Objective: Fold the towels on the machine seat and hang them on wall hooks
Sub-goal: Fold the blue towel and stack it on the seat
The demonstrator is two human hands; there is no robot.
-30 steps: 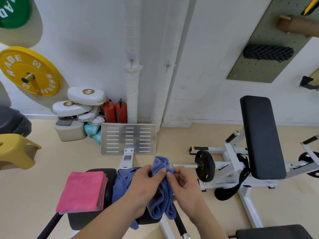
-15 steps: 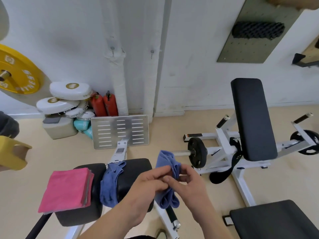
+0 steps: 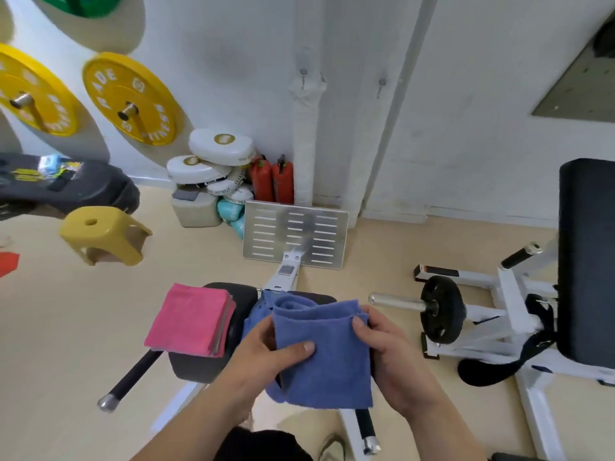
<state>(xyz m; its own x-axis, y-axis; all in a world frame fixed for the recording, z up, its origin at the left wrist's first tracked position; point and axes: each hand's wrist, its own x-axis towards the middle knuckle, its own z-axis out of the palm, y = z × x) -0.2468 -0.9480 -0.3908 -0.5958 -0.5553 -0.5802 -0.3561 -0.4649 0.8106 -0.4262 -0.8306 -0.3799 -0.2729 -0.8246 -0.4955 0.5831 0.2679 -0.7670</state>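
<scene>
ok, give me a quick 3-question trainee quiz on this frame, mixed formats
1. True or false: the left hand and right hand both grip the blue towel.
2. Fill in: towels hanging on the wall hooks: ___.
3. The pink towel lies: A folded on the seat; B on the floor; C on a hook.
Key: 1 true; 2 none; 3 A.

pink towels (image 3: 189, 320) left, weight plate (image 3: 441, 309) right

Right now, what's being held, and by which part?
A folded blue terry towel: left hand pinches its left edge, right hand grips its right edge.
</scene>
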